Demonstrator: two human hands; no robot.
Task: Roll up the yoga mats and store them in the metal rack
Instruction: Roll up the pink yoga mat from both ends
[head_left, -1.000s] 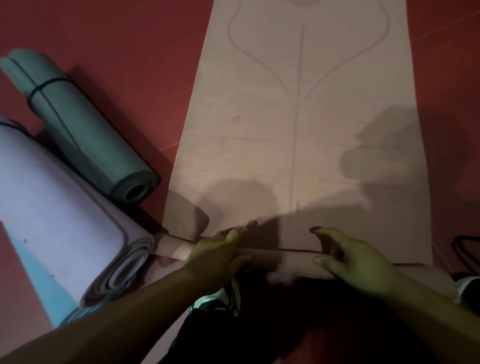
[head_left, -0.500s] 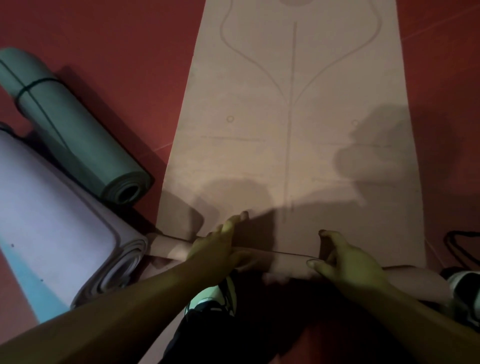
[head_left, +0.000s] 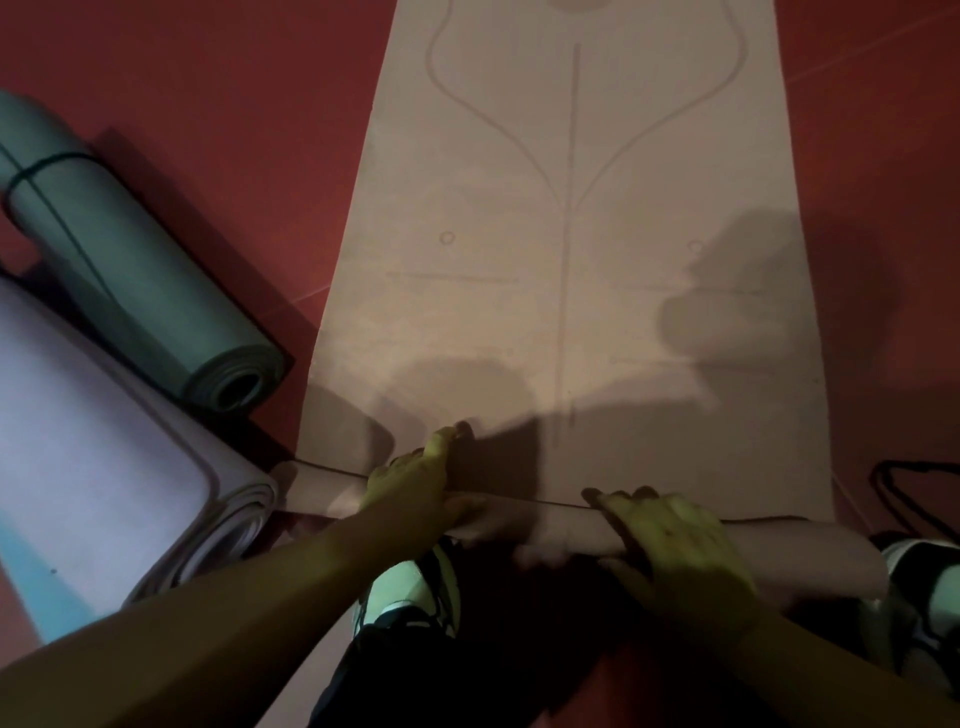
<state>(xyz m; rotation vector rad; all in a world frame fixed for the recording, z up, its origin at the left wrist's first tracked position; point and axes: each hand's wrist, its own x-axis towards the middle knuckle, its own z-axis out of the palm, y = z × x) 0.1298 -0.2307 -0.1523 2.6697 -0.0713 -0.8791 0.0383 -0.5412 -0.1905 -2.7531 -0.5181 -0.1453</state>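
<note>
Pink yoga mat (head_left: 561, 260) with faint printed alignment lines lies flat on the red floor (head_left: 234, 104), stretching away from the person, and its near end is already curled into a short roll (head_left: 545, 525) that runs crosswise just in front of the knees. Both hands sit on that roll. The left hand (head_left: 415, 488) presses down on the roll's left part, fingers stretched forward onto the flat sheet, more a flat push than a closed grasp. The right hand (head_left: 675, 540) lies over the roll right of centre, fingers curled over its top and holding it. The roll's two ends stick out past both hands.

Off to the left, well clear of the hands, a grey-green rolled mat (head_left: 130, 270) bound with a dark strap lies on the floor, its spiral end facing the pink mat's corner. Just beside it sits a lilac mat (head_left: 78, 441), loosely rolled. White sneakers (head_left: 405, 597) show below the roll.
</note>
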